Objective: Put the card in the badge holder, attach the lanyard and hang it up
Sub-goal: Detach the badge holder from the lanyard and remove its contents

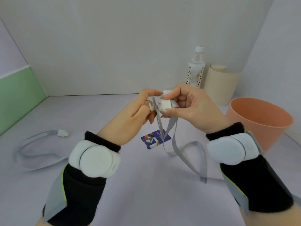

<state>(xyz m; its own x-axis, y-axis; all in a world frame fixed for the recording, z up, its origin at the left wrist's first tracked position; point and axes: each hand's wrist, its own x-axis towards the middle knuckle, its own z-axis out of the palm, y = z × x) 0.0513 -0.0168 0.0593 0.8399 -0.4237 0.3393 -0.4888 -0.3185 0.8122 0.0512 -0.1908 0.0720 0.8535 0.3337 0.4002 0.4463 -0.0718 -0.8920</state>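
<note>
Badge holder (158,121) pinched edge-on between raised left hand (135,115) and right hand (187,103).

Bare tabletop (146,193) ahead; bin (259,123), bottle (195,70), roll (219,85) crowding right.

A staged tabletop booth: plain partition walls (130,46) enclose a lilac table (146,193).

Head view, forward-down, close over table (146,201)
</note>
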